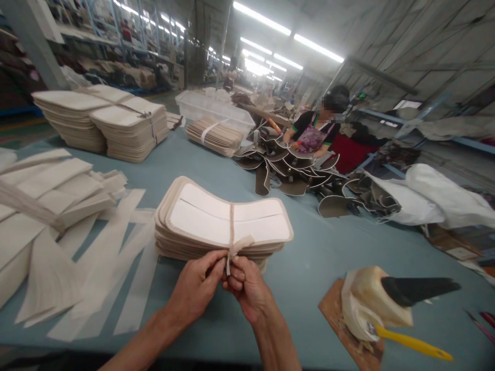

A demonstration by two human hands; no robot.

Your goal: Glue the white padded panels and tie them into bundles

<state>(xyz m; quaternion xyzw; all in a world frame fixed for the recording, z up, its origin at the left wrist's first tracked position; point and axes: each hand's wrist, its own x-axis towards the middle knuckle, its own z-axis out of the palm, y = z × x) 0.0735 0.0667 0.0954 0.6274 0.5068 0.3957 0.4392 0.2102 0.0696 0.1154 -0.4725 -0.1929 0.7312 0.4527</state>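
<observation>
A stack of beige pieces with white panels (pixel 201 216) lies on the blue-green table (pixel 305 309). Around its middle runs a thin cloth strip (pixel 232 226), gathered at the stack's near edge. There my left hand (pixel 203 281) pinches the strip from the left, fingers closed. My right hand (pixel 247 286) is closed on it from the right, with its thumb by the gathered part. The two hands meet at the fingertips, and the strip's short end sticks up between them.
Loose pale strips (pixel 124 263) cover the left side. Tied stacks (pixel 124 123) stand behind. Dark curved pieces (pixel 290 170) form a pile at the back, near a seated person (pixel 313 131). A container (pixel 371 293) and a yellow-handled brush (pixel 413 342) sit at the right.
</observation>
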